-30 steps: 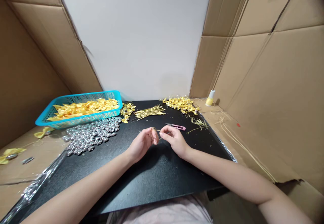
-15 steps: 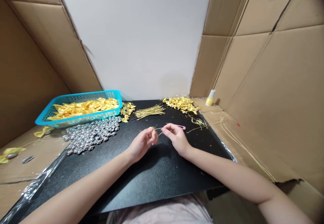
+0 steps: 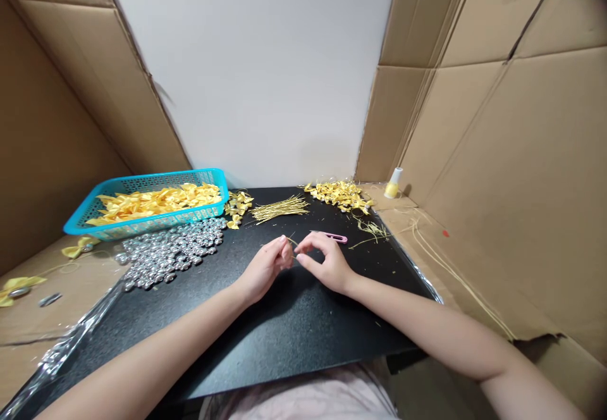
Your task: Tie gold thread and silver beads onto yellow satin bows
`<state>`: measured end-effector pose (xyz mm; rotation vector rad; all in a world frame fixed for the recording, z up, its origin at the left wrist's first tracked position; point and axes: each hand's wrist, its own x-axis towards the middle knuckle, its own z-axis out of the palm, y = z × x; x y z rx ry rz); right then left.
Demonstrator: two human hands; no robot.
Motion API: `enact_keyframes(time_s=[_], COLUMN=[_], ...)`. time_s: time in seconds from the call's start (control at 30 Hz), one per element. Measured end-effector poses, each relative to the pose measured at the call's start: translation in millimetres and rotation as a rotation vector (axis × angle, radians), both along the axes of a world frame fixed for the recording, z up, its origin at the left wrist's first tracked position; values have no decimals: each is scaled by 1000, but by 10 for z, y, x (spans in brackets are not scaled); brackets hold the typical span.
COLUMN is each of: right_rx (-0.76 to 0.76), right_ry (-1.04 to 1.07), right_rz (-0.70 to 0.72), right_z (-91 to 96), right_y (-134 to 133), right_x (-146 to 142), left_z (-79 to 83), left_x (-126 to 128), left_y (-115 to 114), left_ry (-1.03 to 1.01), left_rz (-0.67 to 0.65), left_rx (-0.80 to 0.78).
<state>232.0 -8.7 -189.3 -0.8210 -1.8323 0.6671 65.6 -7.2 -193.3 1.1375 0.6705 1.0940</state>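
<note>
"Where is the strand?"

"The thin yellowish strand point(image 3: 293, 241) is at the fingertips, in the narrow gap between the left hand point(image 3: 266, 268) and the right hand point(image 3: 328, 267), above the black counter point(image 3: 265, 350)."

"How does it run?"

"The short piece I can see lies crosswise, slanting from the left fingertips down toward the right ones. The rest is hidden or too fine to follow."

"And each grip?"

"The left is closed, fingers curled and thumb pressed in, with the strand coming out at its tip. Anything else inside is hidden. The right has thumb and forefinger curved toward each other, tips close; whether they pinch the strand I can't tell."

"Which hand is nearer the pink snips point(image 3: 337, 238)?"

"The right; they lie just beyond its knuckles. The gold strand bundle point(image 3: 281, 209) is farther back, lying roughly left to right."
</note>
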Motion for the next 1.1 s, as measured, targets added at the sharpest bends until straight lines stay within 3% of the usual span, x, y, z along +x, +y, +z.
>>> enact_keyframes(time_s=[0.13,0.27,0.43,0.67,0.97,1.1], right_rx=[-257,-357,-375,-266,-301,-401], right_ry=[191,326,356,271,312,437], right_rz=[-6,111,139,74,101,128], right_z=[-35,-85,-75,7,-34,14], right_y=[66,132,123,93,107,115], right_x=[-16,-51,-70,-40,-45,-64], left_z=[-43,-36,-11,13,2,0], left_x=[8,25,38,47,52,54], left_y=[-1,-25,-44,-67,-74,-79], left_ry=[72,103,148,183,163,152], left_rz=[-11,-26,-37,-47,-73,-93], left_rx=[37,42,25,27,47,39])
